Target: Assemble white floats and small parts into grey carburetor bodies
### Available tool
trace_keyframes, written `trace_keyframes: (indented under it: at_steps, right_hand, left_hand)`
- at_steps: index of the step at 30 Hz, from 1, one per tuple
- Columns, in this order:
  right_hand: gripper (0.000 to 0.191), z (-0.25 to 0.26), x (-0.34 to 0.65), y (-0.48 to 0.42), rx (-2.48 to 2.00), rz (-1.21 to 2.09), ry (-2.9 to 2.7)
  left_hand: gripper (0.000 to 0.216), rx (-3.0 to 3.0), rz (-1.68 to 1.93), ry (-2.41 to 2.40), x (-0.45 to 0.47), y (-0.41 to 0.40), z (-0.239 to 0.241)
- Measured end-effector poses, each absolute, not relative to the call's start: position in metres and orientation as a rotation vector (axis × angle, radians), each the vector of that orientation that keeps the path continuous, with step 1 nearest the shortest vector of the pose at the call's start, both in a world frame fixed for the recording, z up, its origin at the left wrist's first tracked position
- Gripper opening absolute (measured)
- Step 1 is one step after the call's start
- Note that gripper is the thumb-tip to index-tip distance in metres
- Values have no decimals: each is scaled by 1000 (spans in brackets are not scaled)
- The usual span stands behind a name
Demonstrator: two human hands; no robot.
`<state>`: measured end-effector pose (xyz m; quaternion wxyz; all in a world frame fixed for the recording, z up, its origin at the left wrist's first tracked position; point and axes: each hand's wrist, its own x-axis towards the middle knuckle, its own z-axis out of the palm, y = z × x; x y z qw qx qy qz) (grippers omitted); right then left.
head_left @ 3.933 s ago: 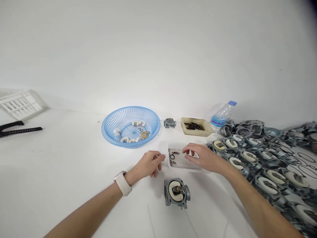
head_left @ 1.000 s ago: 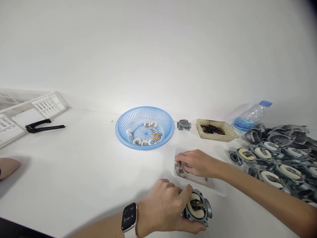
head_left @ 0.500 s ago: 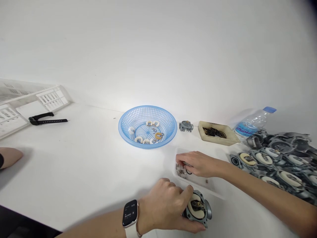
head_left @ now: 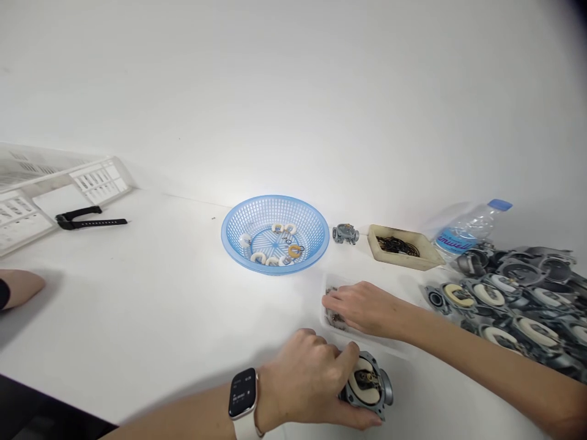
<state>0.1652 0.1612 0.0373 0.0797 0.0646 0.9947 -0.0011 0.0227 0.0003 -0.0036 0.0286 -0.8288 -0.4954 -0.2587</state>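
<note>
My left hand (head_left: 312,379) is wrapped round a grey metal carburetor (head_left: 384,391) at the near side of the table. A cream horseshoe-shaped float (head_left: 365,395) with brass parts in its middle shows on the carburetor's upper face. Further off, my right hand (head_left: 362,305) reaches into a shallow clear plastic tray (head_left: 323,287), its fingers bent down together among small metal parts (head_left: 336,319). The fingertips are hidden, so whatever they pinch cannot be made out.
A blue basket (head_left: 229,244) holds several floats. Behind stand a small carburetor (head_left: 345,233), a cream tray (head_left: 426,261) of dark rings and a water bottle (head_left: 472,229). Carburetors (head_left: 518,305) crowd the right. A black watch (head_left: 68,221) and another person's arm (head_left: 22,287) are at left.
My right hand has shifted slightly left and lower in the clear tray, with its fingers more closed together. My left hand keeps its hold on the carburetor.
</note>
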Motion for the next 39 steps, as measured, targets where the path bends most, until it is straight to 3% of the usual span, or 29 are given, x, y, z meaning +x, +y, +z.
trace_keyframes:
  at_steps: [10, 22, 27, 33, 39]
  right_hand:
    - [28, 31, 166, 162, 100, 170, 2990]
    - [36, 44, 162, 164, 233, 12, 2931]
    - [32, 73, 175, 165, 407, -305, 2979]
    - [20, 89, 215, 142, 631, -750, 2993]
    - [15, 64, 243, 115, 849, -1699, 2743]
  left_hand:
    - [68, -2630, -755, -1577, 22, -1, -3]
    - [66, -2642, -703, -1603, 22, 0, -1]
    - [70, -2654, -748, -1676, 19, -1, 6]
    - [56, -2694, -946, -1757, 18, -6, 20]
    - [41, -2744, -1089, -1692, 20, -7, 17]
